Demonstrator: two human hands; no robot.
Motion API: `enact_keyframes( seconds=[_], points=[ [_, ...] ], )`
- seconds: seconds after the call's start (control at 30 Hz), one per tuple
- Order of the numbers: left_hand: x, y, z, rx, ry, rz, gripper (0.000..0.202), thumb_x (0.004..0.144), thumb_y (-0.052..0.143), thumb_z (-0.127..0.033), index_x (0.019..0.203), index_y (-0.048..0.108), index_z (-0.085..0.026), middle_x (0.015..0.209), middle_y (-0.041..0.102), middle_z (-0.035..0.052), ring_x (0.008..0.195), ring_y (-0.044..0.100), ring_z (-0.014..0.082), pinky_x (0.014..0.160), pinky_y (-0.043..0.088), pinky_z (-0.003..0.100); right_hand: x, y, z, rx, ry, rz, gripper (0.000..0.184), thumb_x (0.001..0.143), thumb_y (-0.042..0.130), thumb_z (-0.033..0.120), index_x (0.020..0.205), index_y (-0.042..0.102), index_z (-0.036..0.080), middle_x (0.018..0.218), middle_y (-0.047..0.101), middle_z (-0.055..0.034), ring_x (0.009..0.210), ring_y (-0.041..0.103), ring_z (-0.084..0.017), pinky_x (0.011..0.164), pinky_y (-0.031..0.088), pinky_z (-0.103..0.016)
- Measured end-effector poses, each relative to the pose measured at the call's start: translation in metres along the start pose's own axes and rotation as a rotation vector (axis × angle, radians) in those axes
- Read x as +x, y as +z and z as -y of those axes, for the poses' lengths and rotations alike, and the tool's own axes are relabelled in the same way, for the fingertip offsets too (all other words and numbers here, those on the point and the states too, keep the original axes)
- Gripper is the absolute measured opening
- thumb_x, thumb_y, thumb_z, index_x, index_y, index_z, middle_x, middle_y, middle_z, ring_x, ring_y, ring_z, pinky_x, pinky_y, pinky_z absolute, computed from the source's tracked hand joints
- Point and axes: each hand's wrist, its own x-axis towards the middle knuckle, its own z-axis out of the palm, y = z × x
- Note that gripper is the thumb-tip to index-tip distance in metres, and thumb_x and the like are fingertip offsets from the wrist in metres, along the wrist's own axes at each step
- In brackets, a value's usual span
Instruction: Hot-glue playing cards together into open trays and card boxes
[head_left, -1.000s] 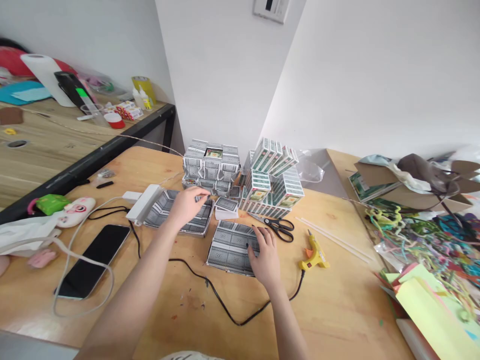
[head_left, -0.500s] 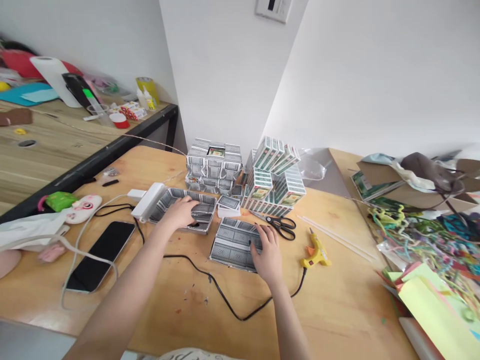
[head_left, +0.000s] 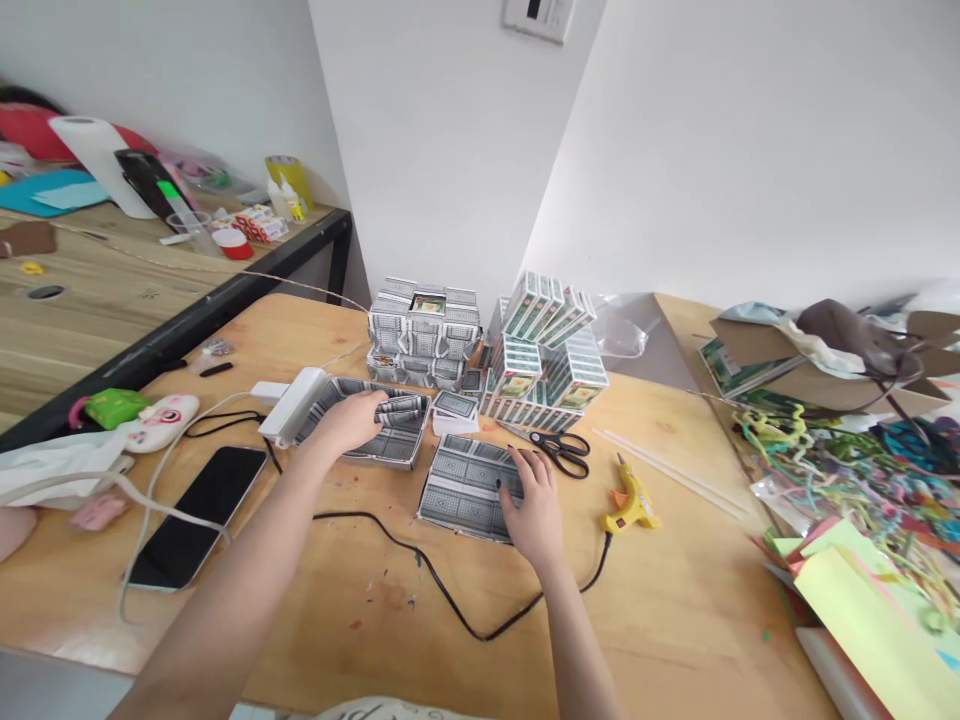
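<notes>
Went two-handed over the wooden table (head_left: 675,620).
Had left hand (head_left: 351,424) curled over left card tray (head_left: 399,446) by a bent patterned piece (head_left: 403,408), couldn't tell if pinching it; rested spread right hand (head_left: 535,508) on edge of right card tray (head_left: 463,484) near scissors (head_left: 564,452).

A head-worn camera looks forward and down from above the near side of the surface (head_left: 660,620); near enough to show separate fingers (head_left: 541,472) below mid-frame; wide enough to include the wall (head_left: 750,150) beyond.

No readable text; print on stacked card boxes (head_left: 520,384) too small.
</notes>
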Motion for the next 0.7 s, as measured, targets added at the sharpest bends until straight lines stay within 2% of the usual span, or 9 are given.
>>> enact_keyframes(
  seconds=[0.17,0.3,0.4,0.5,0.6,0.7],
  points=[
    [0.007,-0.004,-0.003,0.052,0.023,-0.054,0.029,0.075,0.050,-0.020,0.101,0.060,-0.026,0.109,0.065,0.0050,0.097,0.061,0.0241,0.080,0.046,0.032,0.001,-0.001,0.000,-0.003,0.003,0.005,0.049,0.079,0.045,0.020,0.128,0.047,0.022,0.124,0.050,-0.0095,0.124,0.035,-0.027,0.097,0.041,-0.047],
    [0.008,-0.009,-0.008,0.081,0.032,-0.121,0.028,0.076,0.050,-0.019,0.101,0.060,-0.024,0.105,0.064,0.0078,0.105,0.055,0.0285,0.085,0.043,0.037,0.001,-0.002,0.001,-0.004,0.009,0.016,0.049,0.080,0.045,0.019,0.128,0.047,0.021,0.125,0.050,-0.0099,0.125,0.035,-0.027,0.098,0.041,-0.047],
    [0.004,-0.012,-0.010,0.097,-0.031,-0.253,0.030,0.077,0.052,-0.023,0.107,0.054,-0.020,0.106,0.059,0.0118,0.108,0.050,0.0321,0.088,0.041,0.042,0.000,-0.001,0.001,-0.003,0.008,0.009,0.048,0.080,0.045,0.019,0.128,0.047,0.022,0.125,0.050,-0.0099,0.125,0.036,-0.026,0.097,0.041,-0.047],
    [0.000,-0.012,-0.010,0.113,-0.096,-0.388,0.040,0.076,0.056,-0.027,0.115,0.050,-0.018,0.113,0.053,0.0139,0.113,0.045,0.0336,0.090,0.040,0.043,0.001,-0.001,0.000,-0.004,0.004,0.006,0.049,0.080,0.045,0.019,0.128,0.047,0.022,0.125,0.051,-0.0099,0.124,0.037,-0.026,0.097,0.042,-0.047],
    [-0.002,-0.008,-0.006,0.106,-0.094,-0.408,0.045,0.076,0.058,-0.027,0.119,0.048,-0.021,0.124,0.045,0.0133,0.118,0.040,0.0341,0.094,0.038,0.043,0.001,0.000,-0.001,-0.005,-0.002,0.005,0.049,0.079,0.046,0.019,0.128,0.047,0.022,0.124,0.051,-0.0101,0.124,0.037,-0.027,0.096,0.042,-0.048],
    [-0.003,-0.003,-0.003,0.064,-0.071,-0.403,0.045,0.075,0.059,-0.027,0.119,0.050,-0.021,0.126,0.042,0.0127,0.119,0.038,0.0340,0.098,0.035,0.044,0.001,-0.001,-0.001,-0.002,-0.005,0.003,0.049,0.079,0.046,0.019,0.128,0.047,0.022,0.125,0.051,-0.0101,0.124,0.037,-0.027,0.097,0.042,-0.048]
  ],
)
